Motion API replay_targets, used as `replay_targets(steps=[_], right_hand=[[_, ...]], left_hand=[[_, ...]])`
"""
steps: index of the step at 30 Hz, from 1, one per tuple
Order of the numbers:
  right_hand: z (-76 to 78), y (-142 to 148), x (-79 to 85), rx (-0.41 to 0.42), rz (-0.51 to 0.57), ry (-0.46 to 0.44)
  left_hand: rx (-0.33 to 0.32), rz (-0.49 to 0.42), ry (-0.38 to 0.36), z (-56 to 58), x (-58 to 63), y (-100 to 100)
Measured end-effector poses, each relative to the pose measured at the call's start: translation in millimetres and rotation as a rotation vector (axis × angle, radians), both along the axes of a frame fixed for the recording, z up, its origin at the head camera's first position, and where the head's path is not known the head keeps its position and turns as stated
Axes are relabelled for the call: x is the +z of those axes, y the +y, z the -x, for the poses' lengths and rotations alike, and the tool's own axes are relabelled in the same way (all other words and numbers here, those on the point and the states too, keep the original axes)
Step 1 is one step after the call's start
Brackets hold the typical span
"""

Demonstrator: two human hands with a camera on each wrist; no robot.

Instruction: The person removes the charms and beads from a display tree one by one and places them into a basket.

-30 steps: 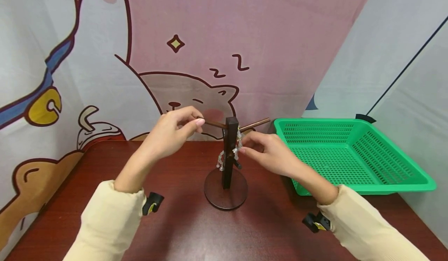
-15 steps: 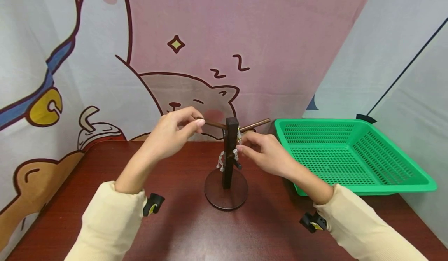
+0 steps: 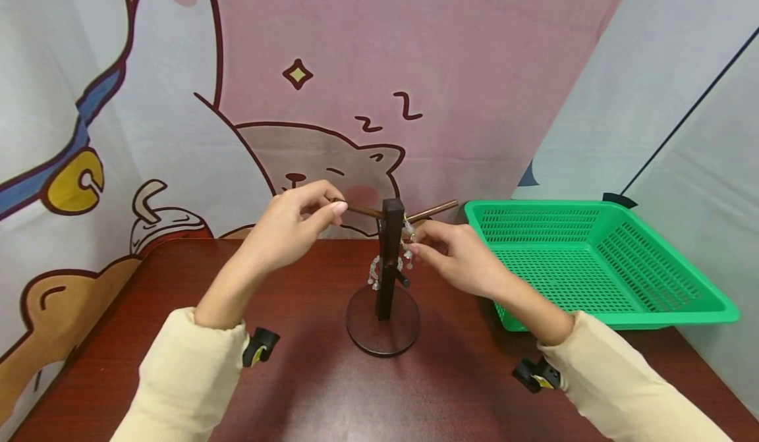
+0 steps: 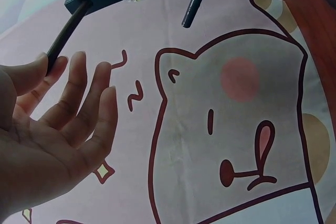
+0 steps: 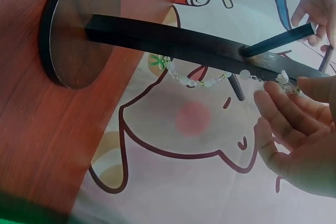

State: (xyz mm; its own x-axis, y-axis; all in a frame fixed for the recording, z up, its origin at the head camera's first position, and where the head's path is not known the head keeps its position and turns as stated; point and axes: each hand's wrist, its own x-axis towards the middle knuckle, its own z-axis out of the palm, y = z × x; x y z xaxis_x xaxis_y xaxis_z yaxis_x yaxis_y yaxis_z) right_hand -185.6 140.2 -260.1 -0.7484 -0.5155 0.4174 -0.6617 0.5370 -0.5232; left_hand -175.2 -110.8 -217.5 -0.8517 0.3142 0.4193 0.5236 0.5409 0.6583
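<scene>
The left hand [image 3: 296, 224] pinches the tip of a wooden rod [image 3: 363, 210], with open room from there to the post [image 3: 387, 290]. Close against that post, the right hand [image 3: 456, 257] pinches a beaded strand [image 5: 283, 78]; another strand [image 5: 191, 82] hangs below its fingertips. Rightward stands the green basket [image 3: 628, 321] (its left edge crowds the knuckles), while tabletop [image 3: 320, 383] spreads beneath both grips.
</scene>
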Motion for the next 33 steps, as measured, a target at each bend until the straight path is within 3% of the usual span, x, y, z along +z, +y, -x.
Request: replay_targets(steps=[33], right_hand=[[-0.9,27.4,6.3,-0.064,-0.063,-0.068]], left_hand=[[0.0,0.005,-0.018,0.4,0.7,-0.1]])
